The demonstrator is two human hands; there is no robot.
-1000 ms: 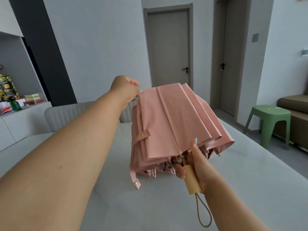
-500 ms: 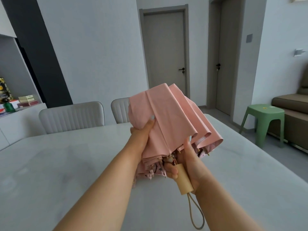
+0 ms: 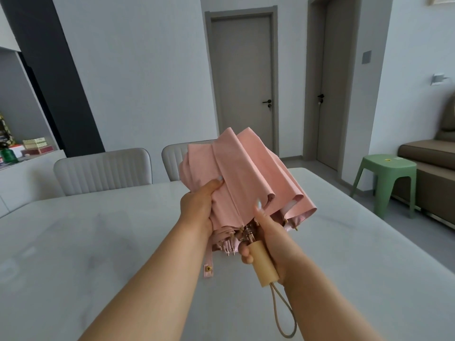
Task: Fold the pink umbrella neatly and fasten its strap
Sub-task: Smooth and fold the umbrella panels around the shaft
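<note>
The pink umbrella (image 3: 248, 178) is collapsed and held in the air above the table, canopy pointing away from me, its folds loose and spread. My left hand (image 3: 198, 209) grips the canopy's left folds, thumb on top. My right hand (image 3: 267, 238) holds the pale wooden handle (image 3: 263, 264), thumb stretched up onto the pink fabric. The pink strap (image 3: 208, 267) with a brass snap hangs loose below my left wrist. A beige wrist loop (image 3: 283, 313) dangles from the handle.
A white marble-look table (image 3: 98, 242) lies under my arms. Two grey chairs (image 3: 103, 169) stand at its far side. A green stool (image 3: 389, 178) and brown sofa (image 3: 433, 163) are at the right, a cabinet with boxes (image 3: 34, 143) at the left.
My left hand came back from the canopy's far tip to its lower left side and gathered the folds there. The canopy has bunched narrower, and the strap now hangs beneath my left wrist.
</note>
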